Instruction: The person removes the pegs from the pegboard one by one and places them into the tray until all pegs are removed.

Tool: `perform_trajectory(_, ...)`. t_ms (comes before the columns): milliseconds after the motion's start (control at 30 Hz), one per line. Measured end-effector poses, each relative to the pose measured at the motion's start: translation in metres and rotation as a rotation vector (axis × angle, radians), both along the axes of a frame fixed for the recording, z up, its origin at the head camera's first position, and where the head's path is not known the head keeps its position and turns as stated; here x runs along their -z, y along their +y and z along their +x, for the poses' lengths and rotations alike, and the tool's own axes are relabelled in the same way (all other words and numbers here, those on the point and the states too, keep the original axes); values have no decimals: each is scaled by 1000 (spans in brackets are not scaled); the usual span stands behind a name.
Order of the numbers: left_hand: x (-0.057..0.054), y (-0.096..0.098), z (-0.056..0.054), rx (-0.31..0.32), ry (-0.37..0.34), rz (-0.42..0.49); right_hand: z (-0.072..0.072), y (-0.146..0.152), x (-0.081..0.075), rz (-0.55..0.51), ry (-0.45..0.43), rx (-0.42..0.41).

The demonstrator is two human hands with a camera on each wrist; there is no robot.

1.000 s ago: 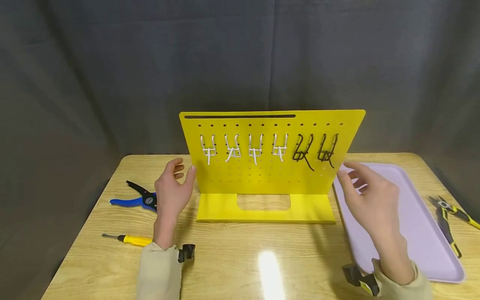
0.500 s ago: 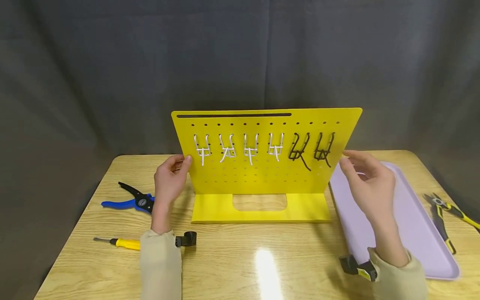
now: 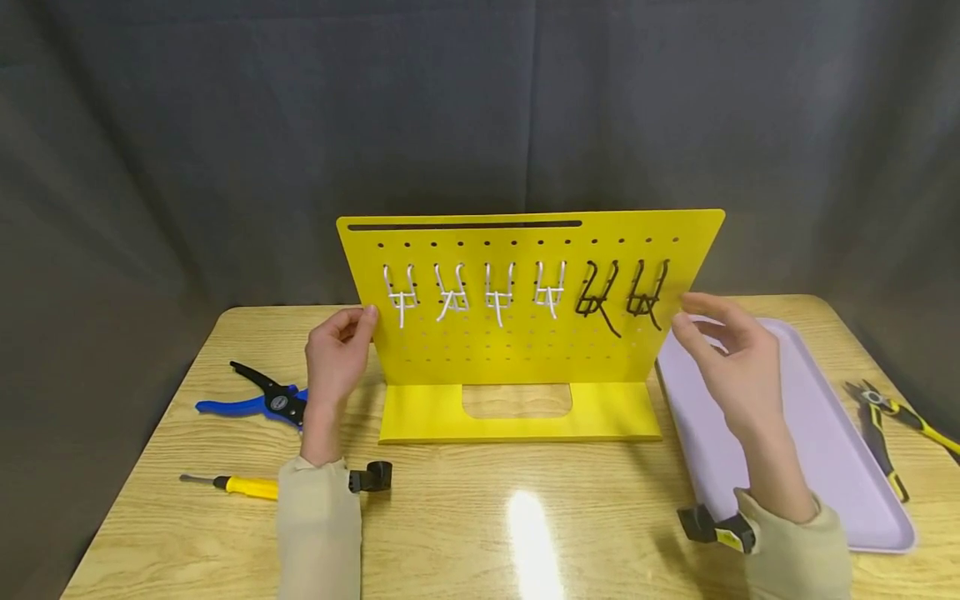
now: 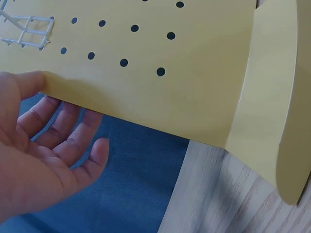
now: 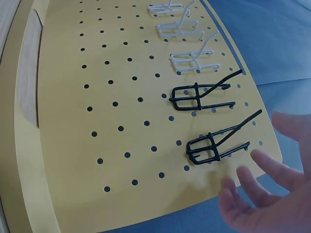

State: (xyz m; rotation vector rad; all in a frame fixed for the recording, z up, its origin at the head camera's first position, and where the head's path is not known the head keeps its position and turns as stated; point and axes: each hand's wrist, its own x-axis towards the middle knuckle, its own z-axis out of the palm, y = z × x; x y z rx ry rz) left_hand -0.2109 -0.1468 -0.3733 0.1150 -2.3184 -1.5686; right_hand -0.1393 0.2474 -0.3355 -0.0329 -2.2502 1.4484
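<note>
A yellow metal pegboard (image 3: 510, 346) stands upright on its folded base. Several white wire hooks (image 3: 498, 298) and two black wire hooks (image 3: 597, 302) hang in a row on it. At its left edge, my left hand (image 3: 335, 354) pinches the sheet, thumb on the front and fingers behind; the left wrist view shows this hand (image 4: 53, 141) at the bare edge. My right hand (image 3: 738, 358) is at the right edge with fingers spread and loosely bent. In the right wrist view its fingertips (image 5: 243, 174) overlap the board beside the nearest black hook.
A lilac tray (image 3: 810, 433) lies under the right forearm, with yellow-black pliers (image 3: 877, 408) beyond it. On the left are a blue-black wire stripper (image 3: 277, 402) and a yellow-handled screwdriver (image 3: 243, 486). A dark curtain (image 3: 480, 108) hangs behind the table.
My left hand has come in to the board's left edge and taken hold of it. My right hand stays near the right edge. The view has shifted slightly.
</note>
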Motion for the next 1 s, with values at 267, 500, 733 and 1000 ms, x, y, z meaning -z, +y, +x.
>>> perform_trajectory(267, -1, -1, 1, 18, -4, 33, -1, -2, 3, -220, 5, -331)
perform_trajectory(500, -1, -1, 0, 68, -37, 85, -4, -4, 8, -132, 30, -283)
perform_trajectory(733, -2, -4, 0, 48, -44, 73, -5, -6, 8, -190, 51, -342)
perform_trajectory(1000, -2, -8, 2, 35, -35, 27, -5, -6, 9, -309, 46, -417)
